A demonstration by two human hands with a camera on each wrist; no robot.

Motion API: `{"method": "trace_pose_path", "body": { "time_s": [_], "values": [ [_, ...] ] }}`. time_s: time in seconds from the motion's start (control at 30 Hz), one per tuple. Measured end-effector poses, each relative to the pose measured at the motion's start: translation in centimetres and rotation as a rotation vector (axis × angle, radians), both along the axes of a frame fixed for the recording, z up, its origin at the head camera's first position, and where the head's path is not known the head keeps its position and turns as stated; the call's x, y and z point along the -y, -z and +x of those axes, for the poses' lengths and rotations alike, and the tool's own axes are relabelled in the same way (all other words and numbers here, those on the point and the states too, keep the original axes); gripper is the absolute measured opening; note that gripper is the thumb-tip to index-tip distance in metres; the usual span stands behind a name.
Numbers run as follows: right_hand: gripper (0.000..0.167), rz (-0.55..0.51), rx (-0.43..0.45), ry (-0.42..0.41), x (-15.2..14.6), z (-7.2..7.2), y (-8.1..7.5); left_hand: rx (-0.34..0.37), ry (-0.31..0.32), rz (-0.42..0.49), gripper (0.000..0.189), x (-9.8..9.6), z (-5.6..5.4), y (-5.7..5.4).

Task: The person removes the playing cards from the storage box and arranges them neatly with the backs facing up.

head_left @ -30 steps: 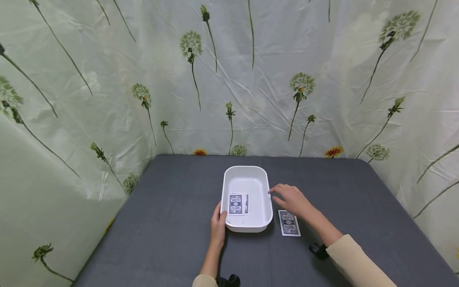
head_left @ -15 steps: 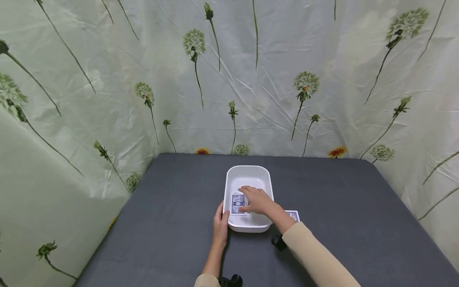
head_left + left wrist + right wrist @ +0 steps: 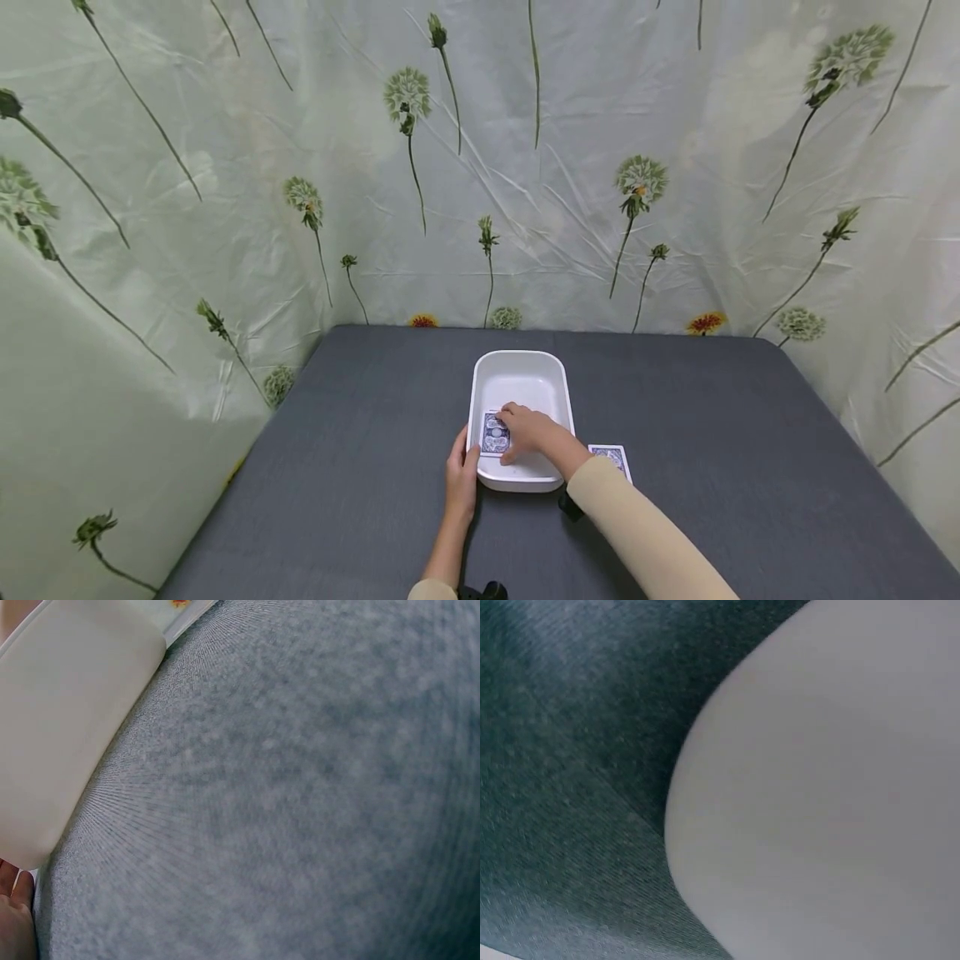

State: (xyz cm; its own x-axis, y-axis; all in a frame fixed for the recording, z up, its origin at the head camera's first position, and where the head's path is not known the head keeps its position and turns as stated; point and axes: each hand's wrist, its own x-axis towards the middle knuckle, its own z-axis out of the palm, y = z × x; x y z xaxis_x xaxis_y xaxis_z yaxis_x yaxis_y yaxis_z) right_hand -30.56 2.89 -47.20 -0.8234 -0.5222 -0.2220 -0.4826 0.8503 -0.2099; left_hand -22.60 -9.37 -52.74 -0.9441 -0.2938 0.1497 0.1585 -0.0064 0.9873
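Observation:
A white plastic tray [image 3: 525,387] stands on the dark grey table. My left hand [image 3: 461,479] grips its left side, thumb over the rim and fingers along the outer wall. In the left wrist view, the tray's outer wall [image 3: 82,712] fills the upper left corner. Inside the tray lies a blue-backed playing card [image 3: 495,435]. My right hand [image 3: 531,433] reaches over the right rim, fingertips and thumb at this card's right side; I cannot tell whether they pinch a card. Right of the tray, another blue-backed playing card [image 3: 611,454] lies partly hidden by the right forearm.
The grey cloth table [image 3: 360,433] extends on both sides of the tray. Behind it hangs a pale curtain [image 3: 555,167] printed with dandelions. Each wrist wears a black camera mount. The tray's outer wall [image 3: 817,787] takes up much of the right wrist view.
My right hand has moved left from outside the tray's right rim, over it and down to the cards inside. The left hand keeps its hold on the tray.

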Motion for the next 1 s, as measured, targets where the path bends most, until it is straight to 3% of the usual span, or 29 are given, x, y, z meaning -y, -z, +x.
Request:
{"method": "trace_pose_path", "body": {
  "time_s": [0.4, 1.0],
  "values": [
    [0.070, -0.012, -0.010, -0.014, 0.27, -0.43, -0.13, 0.011, -0.008, 0.013, 0.044, 0.02, -0.05, 0.10],
    [0.086, 0.045, 0.000, 0.010, 0.52, -0.69, -0.37, 0.029, -0.007, 0.013, 0.043, 0.00, -0.17, 0.30]
  ]
}}
